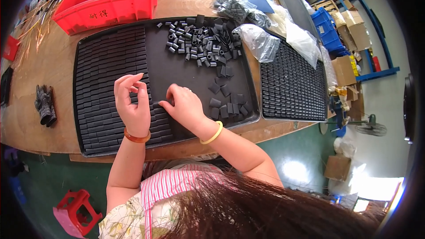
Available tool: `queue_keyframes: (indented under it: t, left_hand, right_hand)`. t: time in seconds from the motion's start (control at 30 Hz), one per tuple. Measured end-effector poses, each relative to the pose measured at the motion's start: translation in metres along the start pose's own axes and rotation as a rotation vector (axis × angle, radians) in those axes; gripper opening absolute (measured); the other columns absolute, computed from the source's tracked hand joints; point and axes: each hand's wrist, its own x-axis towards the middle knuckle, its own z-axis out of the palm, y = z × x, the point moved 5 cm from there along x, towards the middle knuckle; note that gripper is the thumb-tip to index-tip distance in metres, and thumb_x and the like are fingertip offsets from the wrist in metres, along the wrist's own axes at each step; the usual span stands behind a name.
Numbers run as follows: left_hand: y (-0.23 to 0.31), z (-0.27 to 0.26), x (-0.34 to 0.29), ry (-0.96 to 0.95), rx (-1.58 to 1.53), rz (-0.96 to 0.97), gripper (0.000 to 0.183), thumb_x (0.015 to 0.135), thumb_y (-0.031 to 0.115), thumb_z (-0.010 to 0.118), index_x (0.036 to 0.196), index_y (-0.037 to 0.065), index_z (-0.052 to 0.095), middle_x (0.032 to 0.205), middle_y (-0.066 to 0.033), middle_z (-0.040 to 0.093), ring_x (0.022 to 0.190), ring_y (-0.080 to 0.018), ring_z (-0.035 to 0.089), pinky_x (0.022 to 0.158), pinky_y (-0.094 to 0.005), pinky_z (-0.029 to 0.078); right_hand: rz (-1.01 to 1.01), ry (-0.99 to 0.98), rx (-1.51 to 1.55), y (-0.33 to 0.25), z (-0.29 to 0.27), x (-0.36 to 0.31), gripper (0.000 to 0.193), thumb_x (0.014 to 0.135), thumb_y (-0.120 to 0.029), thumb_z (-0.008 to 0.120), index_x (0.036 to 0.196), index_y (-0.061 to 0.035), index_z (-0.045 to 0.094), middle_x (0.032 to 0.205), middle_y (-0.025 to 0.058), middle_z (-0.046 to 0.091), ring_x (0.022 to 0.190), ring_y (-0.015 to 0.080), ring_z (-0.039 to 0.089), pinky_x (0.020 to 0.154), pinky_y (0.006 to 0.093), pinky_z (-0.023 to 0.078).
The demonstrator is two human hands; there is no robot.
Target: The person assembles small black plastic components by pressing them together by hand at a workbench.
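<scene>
A black rectangular tray (177, 68) lies on the table in front of me. Its left part is packed with close rows of small black tube pieces (110, 62). Above these rows is my left hand (135, 108), fingers loosely curved and apart, with nothing visible in it. My right hand (186, 106) is beside it at the rows' right edge, fingers curled and thumb against the end of a row. Whatever its fingertips may hold is hidden. Loose black tube pieces (195, 40) are heaped at the tray's far side, and flat-looking black pieces (228, 106) lie scattered at its right.
A red plastic bin (106, 15) stands behind the tray. To the right, a second black tray (292, 84) full of rows is partly covered by clear plastic bags (261, 42). Dark gloves (45, 105) lie at the left; a red stool (77, 212) stands on the floor.
</scene>
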Motion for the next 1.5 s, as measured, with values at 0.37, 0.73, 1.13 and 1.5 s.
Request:
queue_keyframes:
  t: [0.37, 0.73, 1.13, 1.5]
  left_hand:
    - [0.000, 0.005, -0.001, -0.030, 0.035, 0.015, 0.019, 0.091, -0.005, 0.060, 0.107, 0.003, 0.066, 0.110, -0.0037, 0.057, 0.085, -0.0081, 0.051, 0.076, -0.0208, 0.043]
    - [0.005, 0.015, -0.006, -0.083, 0.031, 0.027, 0.022, 0.086, -0.008, 0.062, 0.103, 0.004, 0.066, 0.102, -0.0061, 0.061, 0.081, -0.0135, 0.056, 0.070, -0.0255, 0.045]
    - [0.008, 0.020, -0.010, -0.144, 0.052, 0.039, 0.021, 0.086, -0.007, 0.062, 0.103, 0.004, 0.066, 0.101, -0.0069, 0.062, 0.081, -0.0151, 0.057, 0.070, -0.0261, 0.046]
    - [0.011, 0.025, -0.008, -0.198, 0.069, 0.069, 0.021, 0.085, -0.009, 0.062, 0.102, 0.003, 0.066, 0.097, -0.0078, 0.062, 0.080, -0.0164, 0.058, 0.069, -0.0269, 0.046]
  right_hand:
    - [-0.018, 0.114, 0.305, 0.030, -0.047, -0.002, 0.017, 0.090, -0.013, 0.067, 0.102, -0.0013, 0.068, 0.088, 0.0132, 0.066, 0.080, 0.0260, 0.065, 0.075, 0.0349, 0.052]
    - [0.031, 0.042, -0.315, 0.075, -0.107, -0.073, 0.045, 0.081, -0.032, 0.078, 0.112, -0.0061, 0.057, 0.101, 0.0144, 0.057, 0.096, 0.0348, 0.059, 0.082, 0.0403, 0.052]
    - [0.186, 0.164, -0.230, 0.123, -0.127, -0.063, 0.039, 0.091, -0.027, 0.069, 0.117, -0.0006, 0.057, 0.105, 0.0180, 0.059, 0.098, 0.0371, 0.060, 0.084, 0.0434, 0.050]
    - [-0.135, 0.150, -0.412, 0.128, -0.095, -0.018, 0.039, 0.088, -0.028, 0.069, 0.119, -0.0049, 0.062, 0.121, 0.0136, 0.063, 0.112, 0.0323, 0.058, 0.094, 0.0408, 0.049]
